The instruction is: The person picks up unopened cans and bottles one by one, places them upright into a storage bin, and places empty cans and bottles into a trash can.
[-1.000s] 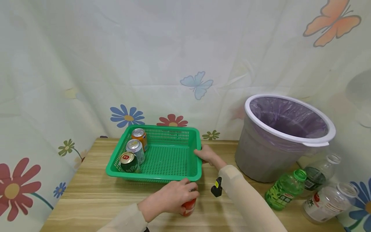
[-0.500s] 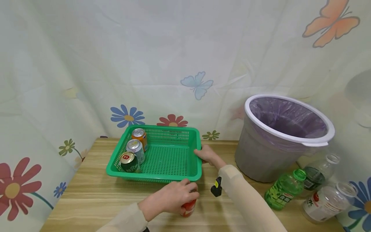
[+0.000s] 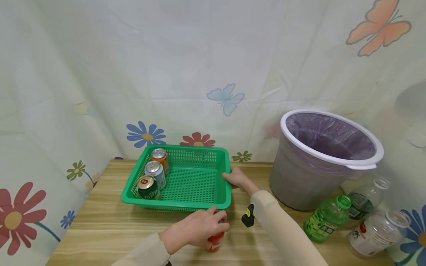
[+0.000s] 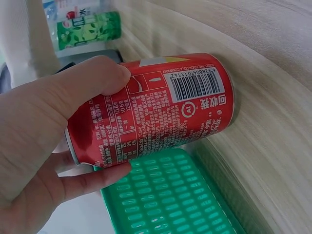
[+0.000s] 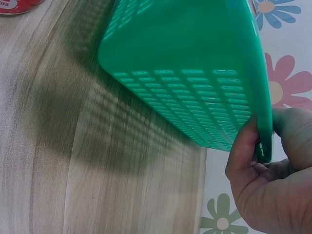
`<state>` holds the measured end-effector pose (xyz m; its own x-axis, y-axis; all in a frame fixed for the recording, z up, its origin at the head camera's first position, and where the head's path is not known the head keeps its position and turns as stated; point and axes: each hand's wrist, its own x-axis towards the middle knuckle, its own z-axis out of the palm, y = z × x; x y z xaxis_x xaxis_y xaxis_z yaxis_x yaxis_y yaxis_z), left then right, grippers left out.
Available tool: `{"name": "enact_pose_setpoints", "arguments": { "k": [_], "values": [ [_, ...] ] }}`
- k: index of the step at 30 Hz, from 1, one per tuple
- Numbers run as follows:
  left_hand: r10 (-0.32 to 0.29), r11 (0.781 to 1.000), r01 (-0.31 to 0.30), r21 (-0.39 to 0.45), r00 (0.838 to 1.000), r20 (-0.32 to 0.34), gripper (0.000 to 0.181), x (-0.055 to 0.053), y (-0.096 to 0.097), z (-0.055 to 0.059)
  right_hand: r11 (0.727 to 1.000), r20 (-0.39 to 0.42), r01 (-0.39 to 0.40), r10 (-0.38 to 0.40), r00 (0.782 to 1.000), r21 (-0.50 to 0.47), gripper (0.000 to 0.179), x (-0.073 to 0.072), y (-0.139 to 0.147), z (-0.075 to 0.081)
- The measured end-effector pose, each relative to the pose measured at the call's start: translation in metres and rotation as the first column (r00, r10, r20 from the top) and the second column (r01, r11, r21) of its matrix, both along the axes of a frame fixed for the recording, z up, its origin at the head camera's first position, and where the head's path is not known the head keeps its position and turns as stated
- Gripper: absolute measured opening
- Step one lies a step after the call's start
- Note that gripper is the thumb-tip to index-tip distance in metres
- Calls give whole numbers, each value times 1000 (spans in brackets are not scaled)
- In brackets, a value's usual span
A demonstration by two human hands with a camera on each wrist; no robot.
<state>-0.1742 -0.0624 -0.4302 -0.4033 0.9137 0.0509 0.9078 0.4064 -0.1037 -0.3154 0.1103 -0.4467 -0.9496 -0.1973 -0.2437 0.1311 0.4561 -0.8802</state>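
My left hand (image 3: pixel 201 228) grips a red Coca-Cola can (image 4: pixel 170 107) near its top, thumb on one side and fingers on the other. The can stands on the table, just in front of the green basket (image 3: pixel 179 204). With my right hand (image 3: pixel 240 180) I pinch the basket's right rim, the thumb over the edge and curled fingers outside, as the right wrist view shows. Along the basket's left side stand an orange can (image 3: pixel 160 159), a silver-white can (image 3: pixel 155 173) and a dark green can with a gold top (image 3: pixel 148 187).
A grey bin (image 3: pixel 296 184) with a purple liner stands at the right. In front of it are a green bottle (image 3: pixel 327 220), a clear bottle with a dark label (image 3: pixel 362 203) and a clear bottle with a white label (image 3: pixel 377 234). A patterned curtain (image 3: pixel 179 66) hangs behind the table (image 3: pixel 96 218).
The whole head view has shifted very slightly. Both hands keep their holds, and the can and basket stay in place.
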Motion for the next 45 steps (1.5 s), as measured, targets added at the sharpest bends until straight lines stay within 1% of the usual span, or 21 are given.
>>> {"name": "enact_pose_setpoints", "arguments": {
  "k": [7,12,17,19,23,30,34,40,45],
  "values": [
    [-8,1000,8,-6,1000,5,49,1,-1,1,1000,6,-2,2,1000,-7,30,-1,-1,0],
    [-14,1000,14,-16,1000,3,51,3,-3,2,1000,10,1,-1,1000,-3,31,0,-1,0],
    [-15,1000,15,-28,1000,0,53,4,-5,5,1000,8,-1,1,1000,12,31,1,-1,0],
    [-14,1000,13,-22,1000,-12,52,4,-6,8,1000,7,-4,4,1000,12,31,1,-1,0],
    [-7,1000,6,-25,999,-38,51,6,-8,15,1000,8,-4,3,1000,2,31,1,-1,1],
    [4,997,-8,-75,998,-56,53,10,-14,34,1000,10,-2,2,1000,-3,31,1,-1,3],
    [14,995,-20,-99,998,-66,53,11,-18,43,1000,7,1,-1,1000,0,31,0,-1,2],
    [41,986,-44,-163,999,-20,56,10,-26,53,1000,5,-7,7,1000,0,32,0,-1,0],
    [63,977,-61,-206,998,4,58,10,-34,65,1000,1,-7,7,1000,1,32,1,-1,0]
  ]
}}
